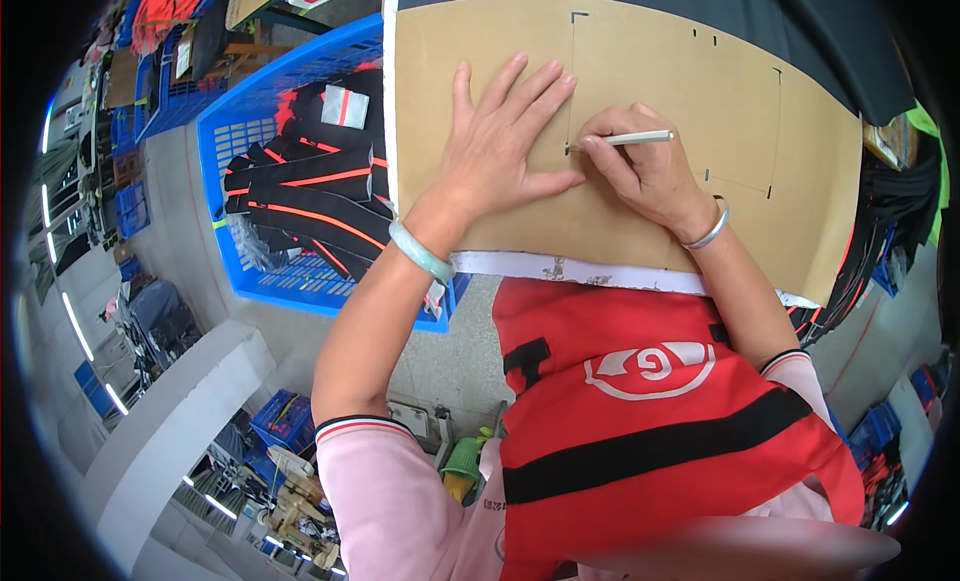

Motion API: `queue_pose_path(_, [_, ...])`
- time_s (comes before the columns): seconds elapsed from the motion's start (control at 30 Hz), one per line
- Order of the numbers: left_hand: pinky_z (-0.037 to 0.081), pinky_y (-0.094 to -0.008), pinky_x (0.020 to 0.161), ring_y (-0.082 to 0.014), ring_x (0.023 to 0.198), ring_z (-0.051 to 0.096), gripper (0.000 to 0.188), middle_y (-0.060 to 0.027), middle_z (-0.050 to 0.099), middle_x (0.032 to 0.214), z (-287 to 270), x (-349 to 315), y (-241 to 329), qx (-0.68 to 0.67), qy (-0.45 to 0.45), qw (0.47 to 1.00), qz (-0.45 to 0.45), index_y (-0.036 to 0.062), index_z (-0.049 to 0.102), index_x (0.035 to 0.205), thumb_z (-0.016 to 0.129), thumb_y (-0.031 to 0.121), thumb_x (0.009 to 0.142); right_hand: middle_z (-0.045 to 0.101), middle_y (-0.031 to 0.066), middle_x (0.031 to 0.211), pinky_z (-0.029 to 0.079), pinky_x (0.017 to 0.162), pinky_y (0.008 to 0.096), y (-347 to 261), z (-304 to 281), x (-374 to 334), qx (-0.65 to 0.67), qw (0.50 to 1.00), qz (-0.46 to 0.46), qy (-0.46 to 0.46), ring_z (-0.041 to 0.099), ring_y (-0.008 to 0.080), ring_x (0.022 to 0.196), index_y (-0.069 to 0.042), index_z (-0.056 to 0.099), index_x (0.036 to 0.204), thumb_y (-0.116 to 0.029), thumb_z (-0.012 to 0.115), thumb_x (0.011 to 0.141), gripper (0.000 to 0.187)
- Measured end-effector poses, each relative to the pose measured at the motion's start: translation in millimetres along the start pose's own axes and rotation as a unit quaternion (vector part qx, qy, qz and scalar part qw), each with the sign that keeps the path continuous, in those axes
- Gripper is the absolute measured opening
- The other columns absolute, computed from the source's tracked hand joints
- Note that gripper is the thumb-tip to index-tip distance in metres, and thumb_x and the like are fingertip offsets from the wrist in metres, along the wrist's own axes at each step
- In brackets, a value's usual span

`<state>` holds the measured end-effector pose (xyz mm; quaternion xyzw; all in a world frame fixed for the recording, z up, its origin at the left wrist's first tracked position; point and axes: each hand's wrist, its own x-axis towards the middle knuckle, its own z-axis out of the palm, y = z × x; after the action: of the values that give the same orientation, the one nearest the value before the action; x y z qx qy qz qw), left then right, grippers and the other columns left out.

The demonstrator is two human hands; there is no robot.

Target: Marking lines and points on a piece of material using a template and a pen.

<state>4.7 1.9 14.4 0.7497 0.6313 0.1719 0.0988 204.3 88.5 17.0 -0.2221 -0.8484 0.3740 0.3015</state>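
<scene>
A large sheet of tan cardboard (pixel 490 216) covers the table in front of me. Flat on its left half lies my left hand (pixel 503 131), fingers spread. To the right, my right hand (pixel 640 166) pinches a white pen (pixel 640 138) whose tip end is at a dark corner mark on the sheet. Thin lines and short black marks (pixel 775 131) outline a rectangle on the cardboard, partly under my right hand. The pen tip itself is mostly hidden by my fingers.
Left of the table stands a blue plastic crate (pixel 225 146) holding black fabric pieces with orange stripes (pixel 310 176). Dark fabric (pixel 650 6) lies beyond the sheet. The table's near edge (pixel 600 273) is white. More dark cloth (pixel 885 206) hangs at the right.
</scene>
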Motion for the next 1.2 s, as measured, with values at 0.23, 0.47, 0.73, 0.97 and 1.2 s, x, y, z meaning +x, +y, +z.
queue_pose_path(0.23, [0.011,-0.0721,0.115,-0.0316,0.145,0.035,0.089,-0.0026,0.045,0.154,2.5,-1.9,0.8,0.006,0.016,1.000,0.009,0.0241,0.050,0.147,0.079,0.057,0.069,0.063,0.0062,0.075,0.044,0.062,0.0353,-0.6,4.3,-9.4,-0.006,0.999,-0.040,-0.001,0.058,0.0259,0.063,-0.007,0.063,0.087,-0.014,0.066,0.092,0.009])
queue_pose_path(0.47, [0.015,-0.0693,0.116,-0.0351,0.144,0.037,0.085,-0.0072,0.046,0.152,1.3,0.9,0.9,-0.015,0.043,0.999,0.030,0.0233,0.054,0.143,0.082,0.053,0.068,0.064,0.0019,0.084,0.049,0.070,0.0253,8.6,-3.6,-21.6,0.303,0.934,0.170,0.086,0.059,0.0088,0.075,-0.003,0.063,0.094,-0.023,0.049,0.108,0.027])
queue_pose_path(0.73, [0.020,-0.0664,0.116,-0.0405,0.145,0.035,0.088,-0.0134,0.042,0.155,-7.5,-19.5,60.4,0.016,-0.029,0.993,0.111,0.0196,0.056,0.142,0.082,0.057,0.067,0.066,0.0072,0.096,0.051,0.083,0.0277,-7.2,-56.8,-98.3,0.297,0.909,0.192,0.222,0.061,0.0114,0.087,-0.001,0.059,0.110,-0.017,0.040,0.110,0.025])
queue_pose_path(0.97, [0.031,-0.0582,0.115,-0.0339,0.140,0.044,0.064,-0.0169,0.048,0.149,11.4,-35.1,106.1,-0.042,-0.092,0.987,0.128,0.0141,0.061,0.136,0.079,0.038,0.080,0.069,0.0067,0.088,0.052,0.067,0.0295,-59.0,-83.6,-162.5,0.311,0.909,0.268,0.072,0.065,0.0141,0.074,-0.002,0.064,0.111,-0.009,0.048,0.104,0.019])
queue_pose_path(1.2, [0.051,-0.0439,0.095,-0.0305,0.111,0.066,0.038,-0.0130,0.068,0.119,5.7,-23.9,104.7,-0.035,-0.006,0.980,0.195,0.0045,0.066,0.114,0.077,0.023,0.082,0.066,0.0064,0.073,0.048,0.055,0.0358,-70.9,-77.8,-148.2,0.056,0.995,0.002,-0.086,0.063,0.0265,0.062,-0.009,0.070,0.100,-0.007,0.062,0.084,0.018])
